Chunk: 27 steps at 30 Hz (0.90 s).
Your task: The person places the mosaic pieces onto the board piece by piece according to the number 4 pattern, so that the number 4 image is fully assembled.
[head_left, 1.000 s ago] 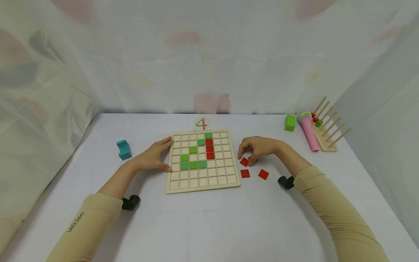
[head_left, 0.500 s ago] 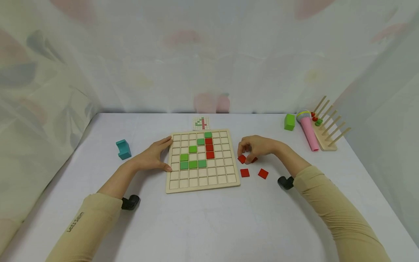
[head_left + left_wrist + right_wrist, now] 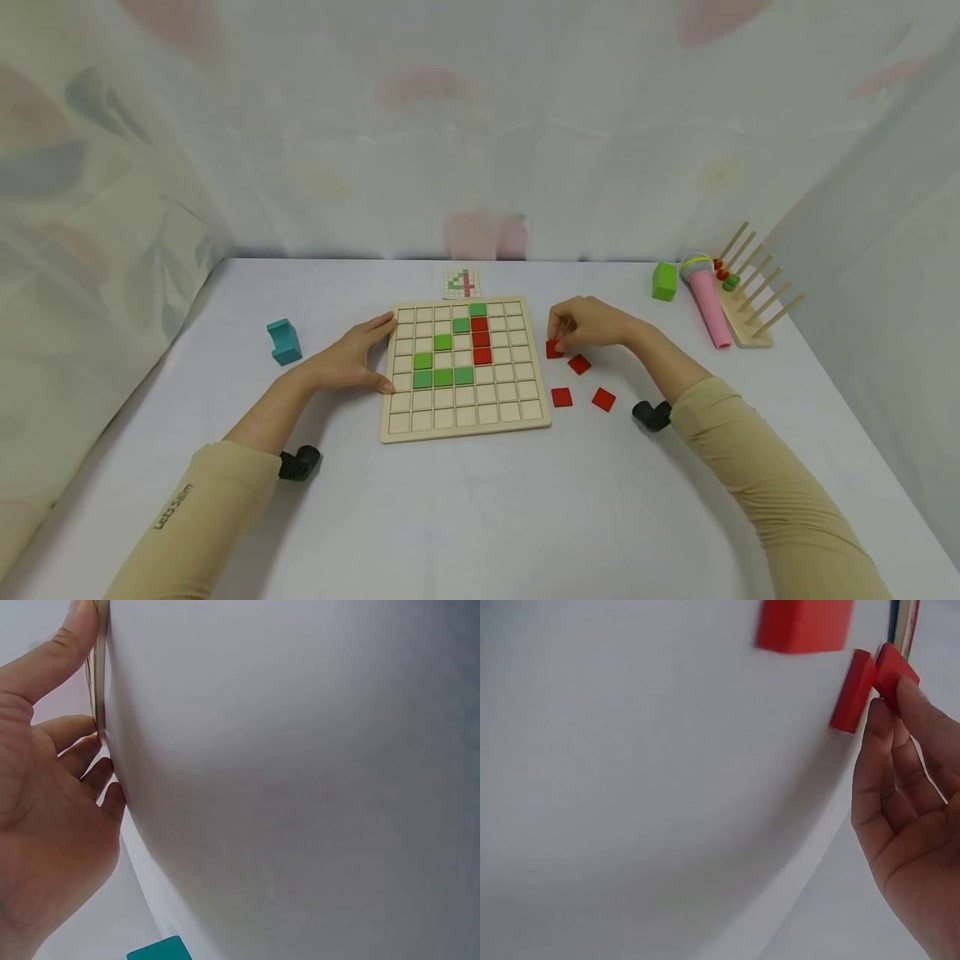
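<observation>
A square wooden grid board (image 3: 444,419) lies in the middle of the head view, with several green tiles (image 3: 443,377) and a column of red tiles (image 3: 481,340) set in its cells. My left hand (image 3: 345,358) rests at its left edge, thumb and fingers spread along the side; the left wrist view shows the fingertips touching that edge. To the right of the board, my right hand (image 3: 596,323) pinches a red square tile (image 3: 892,673) between thumb and fingertips. Three loose red tiles lie near it, the closest one a red tile (image 3: 579,364) below the hand.
A small pattern card (image 3: 461,284) lies behind the board. At left stands a teal notched block (image 3: 284,342). Back right are a green block (image 3: 664,282), a pink toy microphone (image 3: 708,304) and a wooden peg stand (image 3: 752,333) with small red and green pieces.
My right hand has pinched a red tile and moved slightly away from me with it, uncovering another red tile. My left hand and the board have stayed put.
</observation>
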Each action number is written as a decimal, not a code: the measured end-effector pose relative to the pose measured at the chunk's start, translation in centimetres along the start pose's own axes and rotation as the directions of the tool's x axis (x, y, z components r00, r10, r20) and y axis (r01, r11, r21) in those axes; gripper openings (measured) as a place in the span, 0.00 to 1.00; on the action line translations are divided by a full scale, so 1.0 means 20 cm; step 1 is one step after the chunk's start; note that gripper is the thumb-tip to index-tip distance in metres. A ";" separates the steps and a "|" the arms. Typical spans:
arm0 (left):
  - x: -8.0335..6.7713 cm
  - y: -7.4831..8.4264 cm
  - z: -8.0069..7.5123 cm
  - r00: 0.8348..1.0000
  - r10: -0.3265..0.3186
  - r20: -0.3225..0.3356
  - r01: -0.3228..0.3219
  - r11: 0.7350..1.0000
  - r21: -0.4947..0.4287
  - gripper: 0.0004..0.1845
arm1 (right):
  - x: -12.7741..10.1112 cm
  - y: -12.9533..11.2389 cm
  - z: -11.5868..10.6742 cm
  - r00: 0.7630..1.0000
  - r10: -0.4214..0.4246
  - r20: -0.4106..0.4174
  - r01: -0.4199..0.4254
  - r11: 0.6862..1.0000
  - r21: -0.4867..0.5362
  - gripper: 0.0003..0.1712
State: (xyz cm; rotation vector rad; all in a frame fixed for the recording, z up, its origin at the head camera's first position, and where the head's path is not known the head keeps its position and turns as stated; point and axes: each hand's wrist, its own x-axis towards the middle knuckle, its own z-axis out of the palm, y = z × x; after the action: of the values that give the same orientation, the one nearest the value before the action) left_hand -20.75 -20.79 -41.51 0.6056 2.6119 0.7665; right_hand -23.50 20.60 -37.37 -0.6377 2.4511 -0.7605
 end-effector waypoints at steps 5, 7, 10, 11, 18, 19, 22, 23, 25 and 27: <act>0.00 0.00 0.00 1.000 -0.002 -0.001 0.002 1.000 0.004 0.64 | 0.01 -0.03 0.00 0.998 -0.035 -0.048 0.037 0.998 0.041 0.07; 0.00 0.01 0.00 1.000 -0.001 -0.001 0.001 1.000 0.006 0.64 | 0.02 -0.05 0.01 0.997 -0.046 -0.056 0.049 0.997 0.055 0.08; 0.00 0.01 0.00 1.000 0.003 -0.003 -0.003 1.000 0.003 0.64 | 0.04 -0.09 0.03 0.997 -0.058 -0.060 0.062 0.996 0.068 0.08; 0.00 0.01 0.00 1.000 0.003 -0.003 -0.003 1.000 0.001 0.64 | 0.05 -0.10 0.04 0.996 -0.062 -0.060 0.067 0.995 0.070 0.08; -0.01 0.01 0.00 1.000 0.012 -0.004 -0.012 1.000 -0.001 0.64 | 0.10 -0.21 0.10 0.995 -0.090 -0.049 0.094 0.991 0.092 0.08; -0.01 0.01 0.00 1.000 0.011 -0.004 -0.011 1.000 -0.001 0.64 | 0.11 -0.22 0.11 0.995 -0.091 -0.046 0.095 0.991 0.092 0.08; 0.00 0.01 0.00 1.000 0.018 -0.005 -0.018 1.000 -0.001 0.64 | 0.12 -0.27 0.14 0.994 -0.097 -0.042 0.101 0.991 0.090 0.08; 0.00 0.01 0.00 1.000 0.018 -0.005 -0.018 1.000 -0.002 0.64 | 0.12 -0.28 0.14 0.994 -0.099 -0.041 0.103 0.991 0.088 0.07; 0.00 0.01 0.00 1.000 0.017 -0.004 -0.017 1.000 -0.003 0.65 | 0.13 -0.30 0.16 0.993 -0.111 -0.037 0.114 0.990 0.086 0.07; 0.00 0.01 0.00 1.000 0.019 -0.005 -0.019 1.000 -0.001 0.64 | 0.14 -0.32 0.17 0.991 -0.128 -0.034 0.130 0.988 0.080 0.07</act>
State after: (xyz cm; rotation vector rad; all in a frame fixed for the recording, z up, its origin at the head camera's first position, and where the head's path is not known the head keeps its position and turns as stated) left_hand -20.66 -20.66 -41.42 0.6304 2.6140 0.7757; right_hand -21.90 13.01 -36.80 -0.7647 2.4088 -0.9218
